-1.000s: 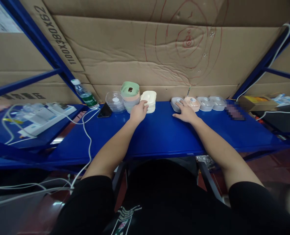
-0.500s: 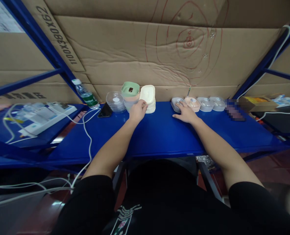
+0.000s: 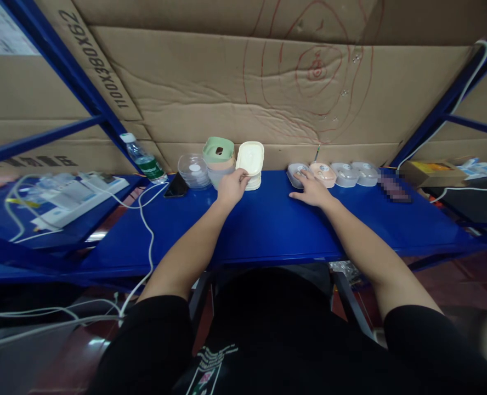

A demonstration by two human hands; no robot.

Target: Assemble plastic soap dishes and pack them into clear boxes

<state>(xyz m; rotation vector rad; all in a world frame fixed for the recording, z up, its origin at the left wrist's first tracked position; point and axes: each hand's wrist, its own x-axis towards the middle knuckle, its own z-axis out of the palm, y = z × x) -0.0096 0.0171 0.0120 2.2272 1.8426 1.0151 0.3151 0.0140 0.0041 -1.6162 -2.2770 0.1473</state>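
My left hand [image 3: 232, 187] pinches the near edge of a cream oval tray [image 3: 250, 157] and tilts it up off a short stack of cream trays [image 3: 254, 182] at the back of the blue shelf [image 3: 268, 225]. To the right, my right hand [image 3: 311, 190] lies flat with fingers spread, its fingertips on a clear lidded container [image 3: 296, 173], the first in a row. A peach-coloured container [image 3: 324, 171] and two more clear ones [image 3: 354, 173] follow it along the cardboard wall.
A stack of green and pink holders [image 3: 219, 159], a stack of clear lids [image 3: 193, 170], a black phone [image 3: 176, 185] and a water bottle [image 3: 143, 159] stand left of the trays. White cables [image 3: 147, 219] cross the left end. Blue rack posts [image 3: 445, 107] flank the shelf.
My left hand has taken the top cream tray by its edge and tipped it up from the stack. My right hand has stayed on the clear container.
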